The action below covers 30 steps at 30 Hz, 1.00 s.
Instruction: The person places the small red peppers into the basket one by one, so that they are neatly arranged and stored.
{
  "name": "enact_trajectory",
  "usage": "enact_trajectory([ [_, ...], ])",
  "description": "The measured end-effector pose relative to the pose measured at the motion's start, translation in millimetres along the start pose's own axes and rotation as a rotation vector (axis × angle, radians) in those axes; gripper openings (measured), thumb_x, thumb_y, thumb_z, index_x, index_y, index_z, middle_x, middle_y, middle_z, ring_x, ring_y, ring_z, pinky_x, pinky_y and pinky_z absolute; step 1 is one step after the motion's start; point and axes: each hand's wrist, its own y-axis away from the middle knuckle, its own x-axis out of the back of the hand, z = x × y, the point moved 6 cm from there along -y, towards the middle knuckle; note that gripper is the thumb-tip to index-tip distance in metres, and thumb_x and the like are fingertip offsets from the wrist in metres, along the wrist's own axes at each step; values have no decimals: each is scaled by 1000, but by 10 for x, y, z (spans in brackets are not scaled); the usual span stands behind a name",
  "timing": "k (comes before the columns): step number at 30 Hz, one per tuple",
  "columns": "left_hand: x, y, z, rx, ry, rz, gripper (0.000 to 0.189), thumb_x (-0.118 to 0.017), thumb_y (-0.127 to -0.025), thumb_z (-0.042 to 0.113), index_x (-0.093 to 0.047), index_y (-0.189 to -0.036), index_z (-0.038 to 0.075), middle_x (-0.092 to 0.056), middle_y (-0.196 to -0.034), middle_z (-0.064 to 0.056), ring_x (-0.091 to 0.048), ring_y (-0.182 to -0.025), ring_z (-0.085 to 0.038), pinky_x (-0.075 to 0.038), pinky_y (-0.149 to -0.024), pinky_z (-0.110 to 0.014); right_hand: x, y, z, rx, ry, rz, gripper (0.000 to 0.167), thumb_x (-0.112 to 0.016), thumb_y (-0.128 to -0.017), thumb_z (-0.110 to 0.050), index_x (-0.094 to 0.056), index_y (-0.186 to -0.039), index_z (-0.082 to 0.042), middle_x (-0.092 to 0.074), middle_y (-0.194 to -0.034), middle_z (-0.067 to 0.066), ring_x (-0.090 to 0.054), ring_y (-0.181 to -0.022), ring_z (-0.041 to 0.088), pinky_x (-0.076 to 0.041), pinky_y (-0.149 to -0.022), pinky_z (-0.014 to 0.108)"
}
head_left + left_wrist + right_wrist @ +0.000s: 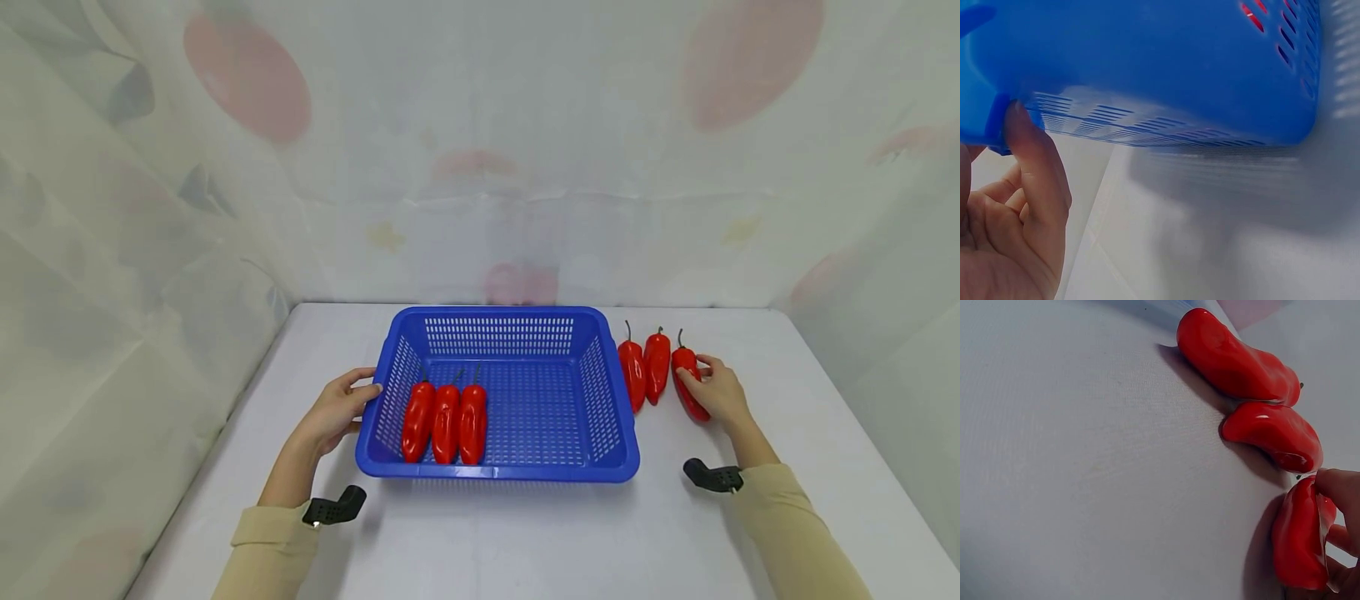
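Pinched the outermost red pepper (692,398) between thumb and fingers of the right hand (722,392), and gripped the blue basket (525,473) at its left rim with the left hand (336,412). Seemed to call for a light hold across the body, below the stem, pressing just enough to hold the glossy skin without denting it. Looked wise to lift straight up first, so as to spare the middle pepper (657,367) lying just beside, and to brace the basket lightly. Was at the right end of a row of three on the desk (810,450), to the right of the basket, beyond the pepper nearest the basket (632,372). Pointed stem away from the person and slightly left, blunt tip towards the person and slightly right. Ran lengthwise mostly near to far, slanting a little. Shared that stem-away heading, roughly, with the three peppers inside the basket (446,422).
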Motion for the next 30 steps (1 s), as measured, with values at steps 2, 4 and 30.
enact_trajectory([
  [2, -4, 5, 8, -1, 1, -2, 49, -51, -94, 24, -35, -137, 8, -62, -111, -20, -67, -84, -24, -55, -70, -42, -4, 2, -6, -7, 12, -10, 73, -45, -92, -44, -23, -138, 9, -39, -124, 35, -43, -109, 47, -48, -84, 53],
  [4, -7, 5, 11, -3, -1, -4, 50, -51, -94, 24, -35, -138, 8, -62, -110, -20, -67, -84, -24, -55, -70, -42, -6, 3, -15, -9, 20, -23, 75, -45, -92, -45, -23, -138, 9, -39, -122, 35, -44, -108, 47, -49, -84, 52],
  [30, 0, 1, 4, 19, 4, 3, 49, -51, -93, 24, -36, -137, 10, -63, -109, -17, -66, -83, -22, -55, -72, -41, -19, -3, 0, -20, -31, -73, 76, -54, -89, -39, -18, -140, 6, -36, -125, 35, -42, -110, 48, -47, -85, 55],
])
